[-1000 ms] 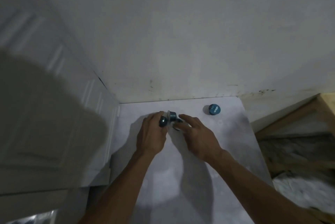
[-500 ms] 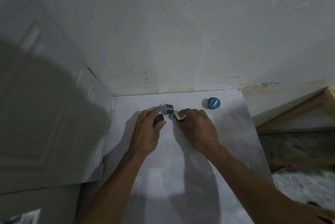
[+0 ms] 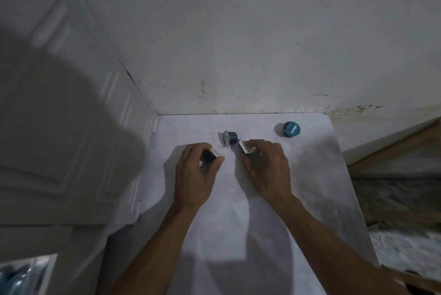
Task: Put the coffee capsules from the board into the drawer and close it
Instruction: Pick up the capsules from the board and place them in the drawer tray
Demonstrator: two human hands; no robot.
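While both hands grip, four coffee capsules are in play on the board (image 3: 238, 211). Left-hand capsule (image 3: 211, 155): dark body tucked under curled fingers, pale foil rim peeking out toward the thumb. Right-hand capsule (image 3: 247, 146): foil face turned up and away, body hidden under the fingers. Left hand (image 3: 193, 170) pinches its capsule between thumb and fingers; right hand (image 3: 265, 168) curls round its own.

Loose capsule (image 3: 230, 138) lies on its side just beyond and between the two hands; long axis runs roughly left to right, foil face pointing left, narrow end right. Far capsule (image 3: 291, 129) sits well apart near the board's back right corner, teal printed face tilted toward the camera; which end touches the board I cannot tell.

Judgement on the step: lift both held capsules straight up with firm pinches before carrying them off, keeping knuckles clear of the loose one, which looks apt to roll if nudged.

Surroundings: stained wall (image 3: 238, 44) behind the board, white panelled door (image 3: 71, 127) at left. Drawer not clearly identifiable; a blurred bluish patch shows at lower left.
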